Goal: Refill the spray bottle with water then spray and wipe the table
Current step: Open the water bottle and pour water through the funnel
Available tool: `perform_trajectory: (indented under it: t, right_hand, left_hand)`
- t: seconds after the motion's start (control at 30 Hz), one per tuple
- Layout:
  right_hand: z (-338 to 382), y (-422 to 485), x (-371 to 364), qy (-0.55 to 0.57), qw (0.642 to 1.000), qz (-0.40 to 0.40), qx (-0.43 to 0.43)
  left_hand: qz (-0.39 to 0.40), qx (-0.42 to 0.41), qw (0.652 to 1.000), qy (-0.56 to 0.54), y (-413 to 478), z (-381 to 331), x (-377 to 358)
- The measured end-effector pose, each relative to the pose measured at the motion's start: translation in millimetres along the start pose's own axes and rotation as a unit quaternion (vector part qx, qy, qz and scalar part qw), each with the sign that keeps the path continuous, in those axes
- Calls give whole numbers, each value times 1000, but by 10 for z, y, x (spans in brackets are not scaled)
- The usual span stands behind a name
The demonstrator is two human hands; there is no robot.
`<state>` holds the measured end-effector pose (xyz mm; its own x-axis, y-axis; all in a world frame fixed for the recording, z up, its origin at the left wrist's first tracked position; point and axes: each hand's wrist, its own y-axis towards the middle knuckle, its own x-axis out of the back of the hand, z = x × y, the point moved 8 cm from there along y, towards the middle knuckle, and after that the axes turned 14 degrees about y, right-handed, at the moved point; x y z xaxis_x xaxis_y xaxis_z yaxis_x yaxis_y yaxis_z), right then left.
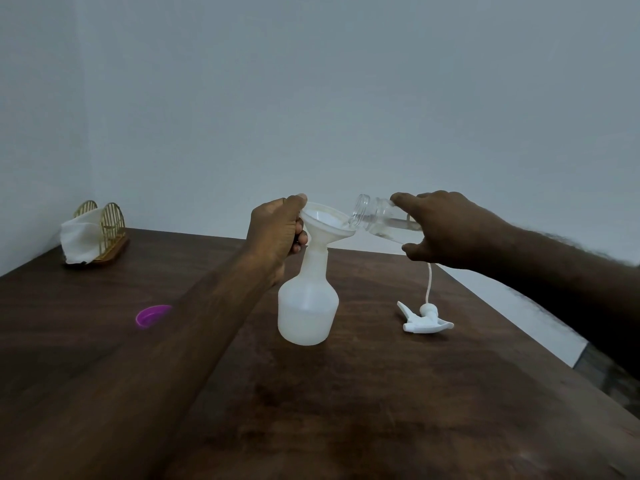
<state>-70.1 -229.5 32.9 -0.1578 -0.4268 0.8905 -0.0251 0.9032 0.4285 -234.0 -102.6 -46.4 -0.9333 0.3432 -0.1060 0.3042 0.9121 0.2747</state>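
On dark table, left hand grips funnel atop spray bottle; right hand clasps tilted water bottle.

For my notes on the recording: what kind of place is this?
Probably a room in a home: a dark wooden table set against a plain wall, with a napkin holder in the corner.

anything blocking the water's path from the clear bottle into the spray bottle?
Nothing visible. The clear bottle tilts its mouth over the funnel, which sits in the spray bottle neck. The spray head lies off to the right.
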Motion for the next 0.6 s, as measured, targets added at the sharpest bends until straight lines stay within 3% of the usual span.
perform_trajectory:
  t: [0.6]
  right_hand:
    - [-1, 4, -20, -7, 1000, 4, -3]
  left_hand:
    - [0, -5, 1000, 8, -12, -3, 5]
